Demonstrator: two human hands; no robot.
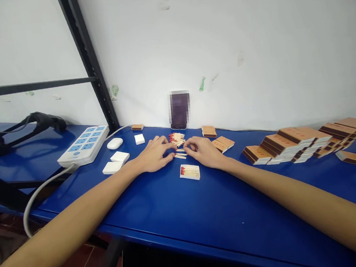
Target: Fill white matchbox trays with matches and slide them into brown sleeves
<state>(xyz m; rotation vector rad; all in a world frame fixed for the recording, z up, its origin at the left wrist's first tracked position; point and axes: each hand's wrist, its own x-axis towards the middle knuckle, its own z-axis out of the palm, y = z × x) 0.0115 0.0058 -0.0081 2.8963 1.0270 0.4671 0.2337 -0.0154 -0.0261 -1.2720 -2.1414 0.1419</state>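
Observation:
A few loose red-headed matchsticks (180, 153) lie side by side on the blue table between my two hands. My left hand (154, 155) rests palm down at their head ends, thumb and index finger apart. My right hand (204, 151) is at the plain ends, its fingers curled and its thumb and index tips close together on the matchsticks. Just beyond the fingertips lies a heap of matchsticks (177, 139). Nearer to me sits an open white matchbox tray (189, 172), with a layer of matchsticks in it, heads to the left.
Matchbox sleeves (225, 143) lie beyond my right hand, and stacked matchboxes (285, 141) stand farther right. White trays (113, 167), a white earbud case (114, 144) and a power strip (85, 145) are at left. A blurred phone (180, 110) leans on the wall.

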